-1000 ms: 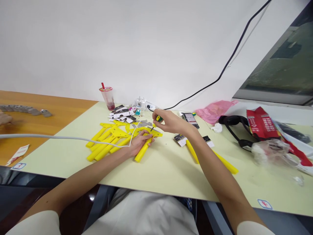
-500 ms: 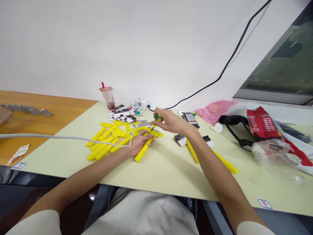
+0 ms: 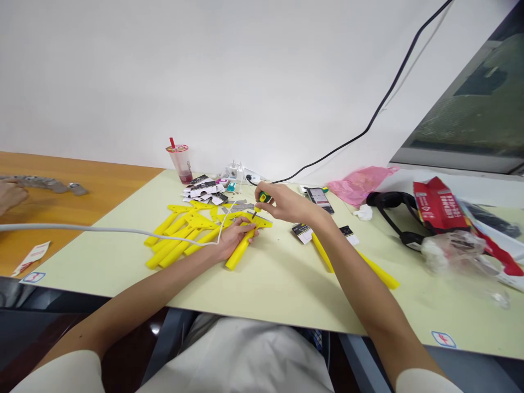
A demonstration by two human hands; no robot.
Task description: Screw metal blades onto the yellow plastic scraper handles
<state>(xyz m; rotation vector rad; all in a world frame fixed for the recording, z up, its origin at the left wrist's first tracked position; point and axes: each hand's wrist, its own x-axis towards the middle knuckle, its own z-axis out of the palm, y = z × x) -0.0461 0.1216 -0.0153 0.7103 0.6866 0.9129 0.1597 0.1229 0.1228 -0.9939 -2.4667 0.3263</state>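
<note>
My left hand (image 3: 231, 240) is closed around a yellow scraper (image 3: 238, 255), its wide head pointing away from me and its handle toward me. In my right hand (image 3: 280, 202) is a green and yellow screwdriver (image 3: 265, 197), pointing down with its tip at the scraper's head. Whether the tip sits in a screw is too small to tell. Left of my left hand lies a pile of several yellow scrapers (image 3: 174, 254). Grey metal blades (image 3: 241, 206) lie just behind the scraper's head. More yellow handles (image 3: 379, 271) lie under and beside my right forearm.
Printed cards (image 3: 204, 188), a drink cup (image 3: 180, 164) and a phone (image 3: 320, 200) stand or lie toward the wall. A white cable (image 3: 123, 228) crosses above my left wrist. Black headgear (image 3: 395, 215) and plastic wrapping (image 3: 454, 251) lie right. Another person's hand (image 3: 10, 195) is at far left.
My right hand and the screwdriver have shifted very slightly left. The other person's hand has come further into view at the far left. The held scraper is almost unmoved.
</note>
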